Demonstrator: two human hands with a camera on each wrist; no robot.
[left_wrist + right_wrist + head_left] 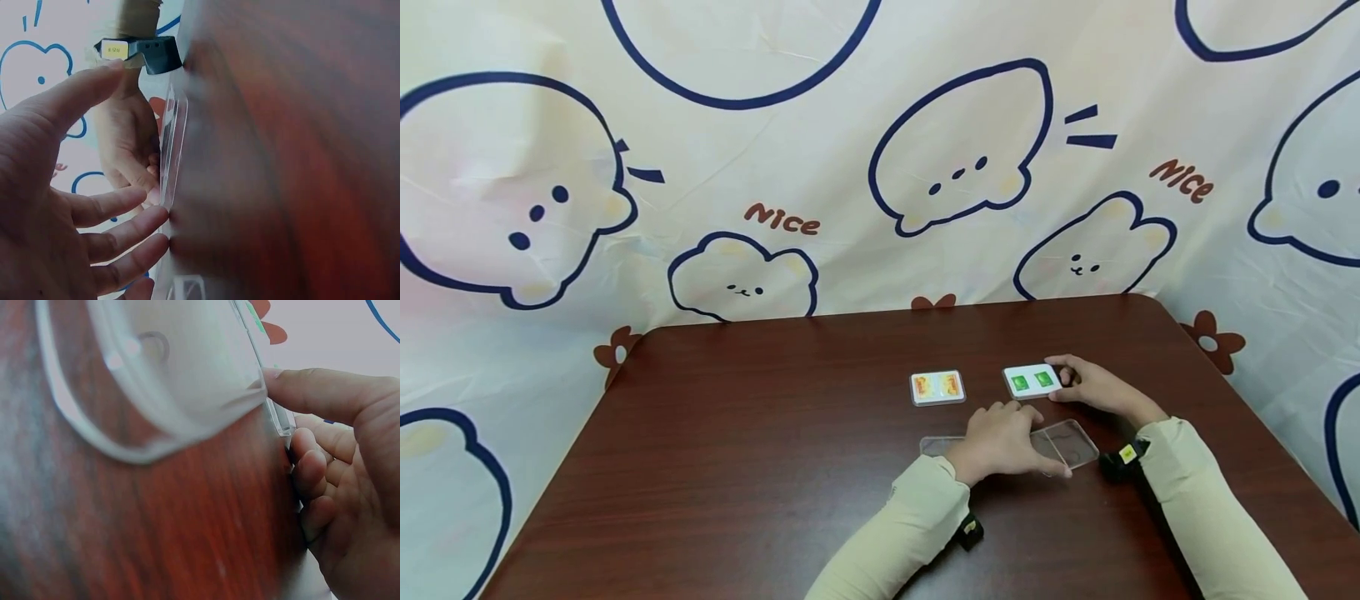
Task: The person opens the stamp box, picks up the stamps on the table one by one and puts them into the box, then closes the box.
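At the right of the table, my right hand [1093, 387] pinches the right end of a small clear case [1032, 380] of white cards with two green pictures showing on top. In the right wrist view the thumb [306, 387] lies on the case's corner, the other fingers bent below it. Nearer me, my left hand [1000, 442] spreads its fingers over clear plastic lids, hiding part of them. One lid [1075, 443] sticks out to its right, another clear edge [936, 446] to its left. The left wrist view shows fingertips [159, 219] down close at the tabletop.
A second clear case [937, 388], its cards printed in orange and yellow, lies left of the green one. The dark brown wooden table [737, 458] reaches back to a wall cloth [850, 167] with cartoon drawings. Both wrists carry black cameras.
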